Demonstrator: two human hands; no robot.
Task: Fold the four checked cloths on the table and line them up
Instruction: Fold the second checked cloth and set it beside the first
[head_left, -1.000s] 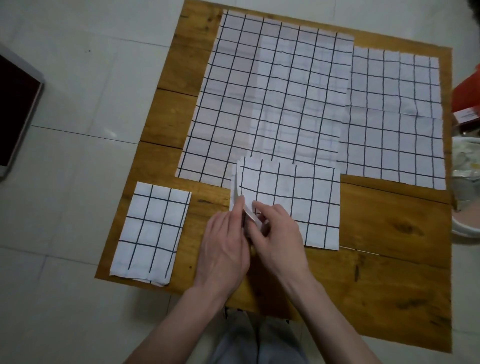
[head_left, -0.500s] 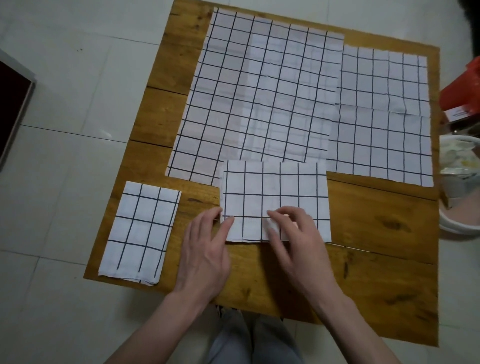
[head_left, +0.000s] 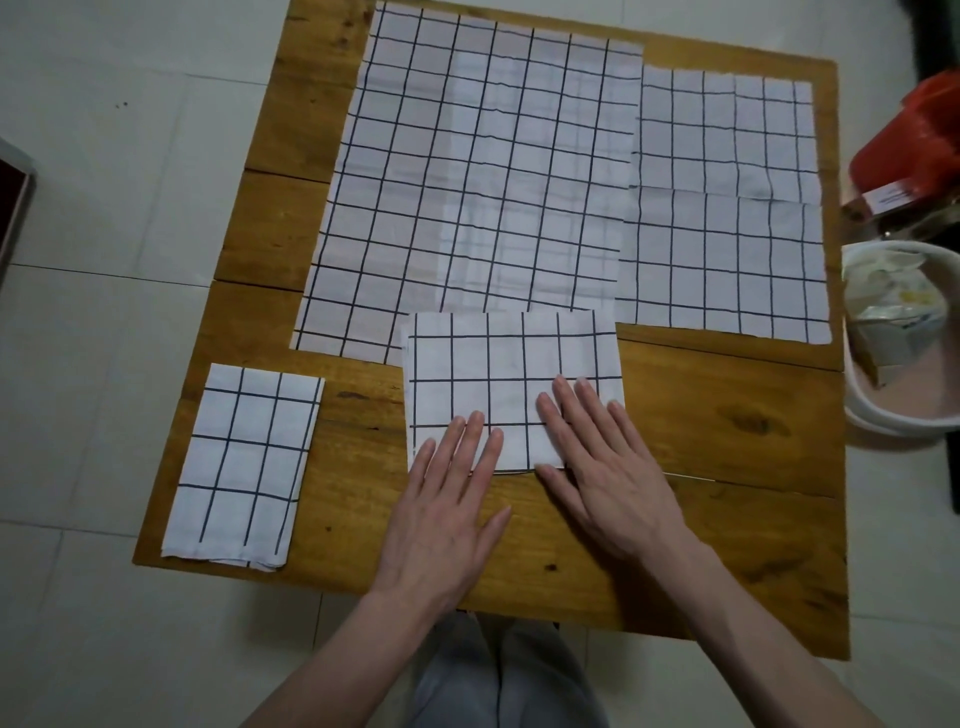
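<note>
Four white cloths with black checks lie on the wooden table (head_left: 727, 467). A small folded cloth (head_left: 244, 462) sits at the near left corner. A half-folded cloth (head_left: 498, 374) lies in the near middle. My left hand (head_left: 447, 499) and my right hand (head_left: 602, 457) press flat on its near edge, fingers straight. A large unfolded cloth (head_left: 478, 182) covers the far middle, and its near edge lies under the half-folded one. Another unfolded cloth (head_left: 727, 208) lies flat at the far right.
A white basin (head_left: 893, 343) holding crumpled packaging stands on the floor to the right of the table. A red box (head_left: 914, 145) is behind it. A dark framed panel (head_left: 10, 208) lies on the tiled floor at the left. My knees show under the near edge.
My hands let go of the cloth's lifted left corner, the cloth came down into a flat rectangle, and both hands now press spread fingers on its near edge.
</note>
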